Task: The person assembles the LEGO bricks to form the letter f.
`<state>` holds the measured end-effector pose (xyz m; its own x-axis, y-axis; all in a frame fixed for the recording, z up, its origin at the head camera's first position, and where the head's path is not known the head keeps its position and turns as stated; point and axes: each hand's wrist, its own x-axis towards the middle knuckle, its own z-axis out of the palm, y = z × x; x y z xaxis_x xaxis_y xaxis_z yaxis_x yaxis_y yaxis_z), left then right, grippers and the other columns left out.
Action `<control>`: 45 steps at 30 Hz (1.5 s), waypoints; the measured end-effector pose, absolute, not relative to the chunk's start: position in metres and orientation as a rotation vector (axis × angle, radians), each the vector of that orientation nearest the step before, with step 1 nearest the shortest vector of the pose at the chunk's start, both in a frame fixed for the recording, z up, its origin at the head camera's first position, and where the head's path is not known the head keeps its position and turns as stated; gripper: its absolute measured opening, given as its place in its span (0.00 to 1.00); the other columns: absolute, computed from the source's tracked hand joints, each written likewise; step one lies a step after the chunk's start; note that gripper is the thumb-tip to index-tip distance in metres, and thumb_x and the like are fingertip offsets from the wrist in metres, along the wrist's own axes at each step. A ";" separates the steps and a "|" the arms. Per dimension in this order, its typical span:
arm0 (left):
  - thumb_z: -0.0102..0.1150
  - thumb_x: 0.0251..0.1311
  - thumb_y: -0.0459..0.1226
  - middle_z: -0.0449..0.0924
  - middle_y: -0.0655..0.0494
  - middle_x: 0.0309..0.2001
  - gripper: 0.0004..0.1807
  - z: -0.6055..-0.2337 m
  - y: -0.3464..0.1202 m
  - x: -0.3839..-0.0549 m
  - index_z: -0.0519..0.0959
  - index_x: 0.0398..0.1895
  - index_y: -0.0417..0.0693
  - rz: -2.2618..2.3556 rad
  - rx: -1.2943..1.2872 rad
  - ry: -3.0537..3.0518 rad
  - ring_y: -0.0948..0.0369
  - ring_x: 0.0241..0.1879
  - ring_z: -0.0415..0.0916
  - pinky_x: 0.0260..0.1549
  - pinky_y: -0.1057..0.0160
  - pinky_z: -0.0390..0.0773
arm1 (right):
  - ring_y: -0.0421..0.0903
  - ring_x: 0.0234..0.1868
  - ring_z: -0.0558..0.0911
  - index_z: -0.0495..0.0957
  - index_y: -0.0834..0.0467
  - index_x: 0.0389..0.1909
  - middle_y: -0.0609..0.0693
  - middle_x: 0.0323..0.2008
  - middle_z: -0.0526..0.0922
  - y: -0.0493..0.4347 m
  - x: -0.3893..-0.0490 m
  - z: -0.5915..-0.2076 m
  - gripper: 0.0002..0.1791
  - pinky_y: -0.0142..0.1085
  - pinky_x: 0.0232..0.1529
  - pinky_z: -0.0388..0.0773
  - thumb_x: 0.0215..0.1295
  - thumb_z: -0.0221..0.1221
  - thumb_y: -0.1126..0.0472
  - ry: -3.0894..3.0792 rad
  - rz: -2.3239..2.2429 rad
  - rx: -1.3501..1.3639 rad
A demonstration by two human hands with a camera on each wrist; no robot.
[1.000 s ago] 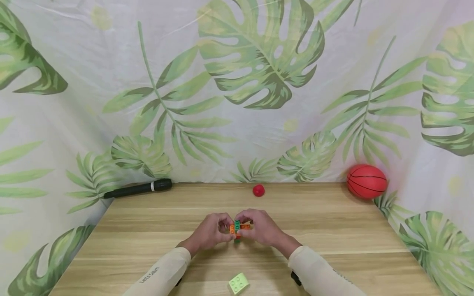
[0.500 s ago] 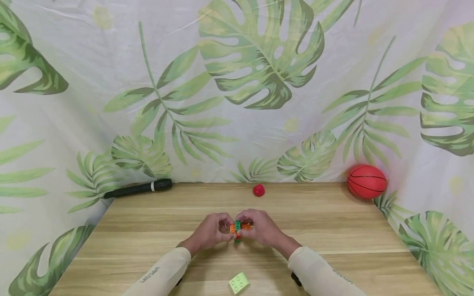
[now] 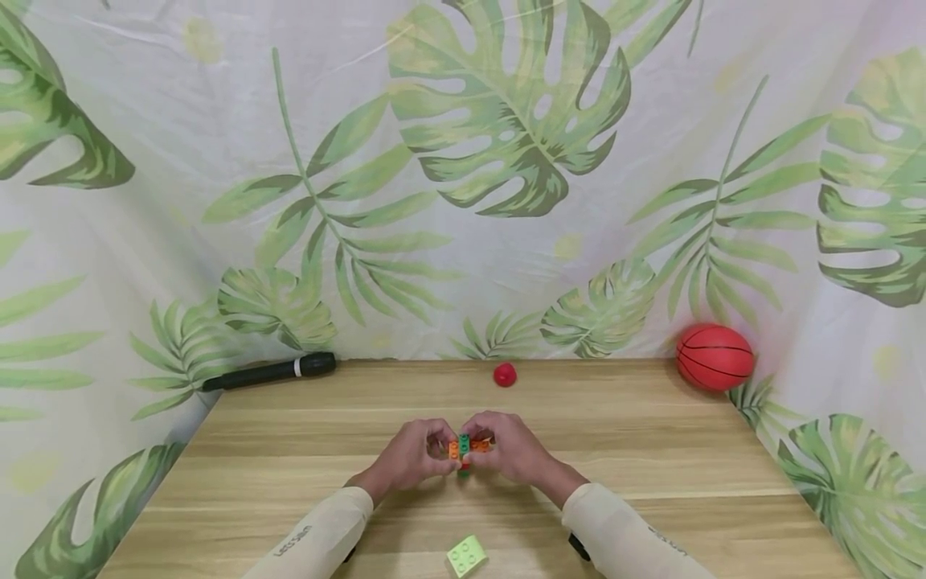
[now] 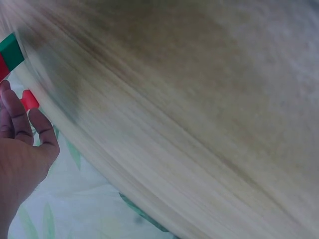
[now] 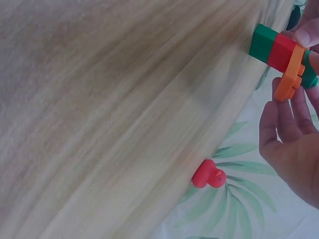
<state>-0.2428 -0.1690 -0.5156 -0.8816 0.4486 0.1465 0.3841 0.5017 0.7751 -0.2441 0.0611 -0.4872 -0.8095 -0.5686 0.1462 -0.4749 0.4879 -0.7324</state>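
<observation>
Clock: read from the stack (image 3: 465, 445) in the head view, 12 pointing away from the person.
Stack: near the middle of the table (image 3: 289, 450), between the two hands; cannot tell whether its foot touches the wood.
Layers: from the bottom, a green base (image 5: 263, 42), a red brick (image 5: 281, 52), an orange bar (image 5: 290, 74) and a green top (image 5: 308, 69).
Orange bar: crosswise, poking out from under the green top at 9 and 3 o'clock, studs up.
Left hand (image 3: 412, 457): on the 9 o'clock side, thumb and fingers curved round to pinch the stack at that end of the orange bar.
Right hand (image 3: 510, 447): on the 3 o'clock side, pinching the stack, thumb nearer the person than the forefinger; some of its fingers are hidden.
Lime brick (image 3: 467, 555): lying at 6 o'clock, four studs showing, well apart from both hands.
Red piece (image 3: 505, 375): small, at 1 o'clock, near the far edge.
Ball (image 3: 714, 358): red with black lines, between 2 and 3 o'clock, at the far corner.
Black rod (image 3: 268, 371): near 10 o'clock, pale band by its thicker end.
Sleeves (image 3: 321, 527): cream, dark lettering.
Cloth (image 3: 434, 265): leaf-printed, hanging at 12 o'clock.
</observation>
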 end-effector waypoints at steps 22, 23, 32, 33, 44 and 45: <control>0.80 0.57 0.33 0.84 0.55 0.36 0.12 -0.517 -0.170 -0.241 0.84 0.39 0.46 1.346 0.736 2.665 0.59 0.36 0.77 0.35 0.70 0.76 | 0.52 0.53 0.88 0.86 0.60 0.52 0.54 0.51 0.89 0.061 -0.248 -0.498 0.16 0.45 0.56 0.86 0.64 0.75 0.64 2.597 -1.275 -0.928; 0.80 0.57 0.33 0.84 0.55 0.35 0.12 -0.517 -0.170 -0.241 0.84 0.39 0.46 1.346 0.736 2.665 0.59 0.36 0.77 0.35 0.70 0.76 | 0.51 0.53 0.88 0.86 0.60 0.52 0.54 0.51 0.89 0.061 -0.248 -0.498 0.16 0.45 0.56 0.86 0.64 0.75 0.64 2.596 -1.276 -0.925; 0.80 0.57 0.33 0.85 0.54 0.35 0.12 -0.517 -0.170 -0.243 0.84 0.39 0.46 1.350 0.737 2.657 0.57 0.36 0.77 0.35 0.70 0.76 | 0.50 0.52 0.87 0.86 0.58 0.51 0.52 0.50 0.88 0.060 -0.248 -0.498 0.15 0.47 0.57 0.86 0.65 0.74 0.64 2.579 -1.292 -0.895; 0.80 0.57 0.33 0.84 0.55 0.35 0.12 -0.517 -0.170 -0.243 0.84 0.39 0.46 1.349 0.735 2.657 0.57 0.36 0.77 0.34 0.70 0.76 | 0.50 0.52 0.87 0.86 0.58 0.51 0.52 0.50 0.88 0.060 -0.248 -0.498 0.15 0.47 0.57 0.86 0.65 0.74 0.63 2.579 -1.290 -0.891; 0.80 0.57 0.33 0.84 0.56 0.35 0.11 -0.515 -0.168 -0.243 0.84 0.39 0.47 1.328 0.737 2.648 0.59 0.35 0.75 0.33 0.70 0.75 | 0.51 0.54 0.86 0.84 0.60 0.55 0.53 0.51 0.87 0.062 -0.240 -0.495 0.16 0.50 0.59 0.85 0.68 0.72 0.64 2.629 -1.251 -0.898; 0.80 0.57 0.33 0.84 0.55 0.35 0.11 -0.515 -0.168 -0.243 0.84 0.39 0.47 1.328 0.735 2.644 0.59 0.35 0.75 0.33 0.70 0.74 | 0.51 0.55 0.86 0.84 0.60 0.56 0.54 0.52 0.87 0.063 -0.238 -0.495 0.17 0.50 0.59 0.85 0.68 0.72 0.64 2.647 -1.228 -0.901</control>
<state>-0.2428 -0.1677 -0.5146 -0.8797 0.4578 0.1289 0.3769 0.5055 0.7762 -0.2385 0.0627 -0.4949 -0.8224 -0.5457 0.1610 -0.4755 0.5037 -0.7213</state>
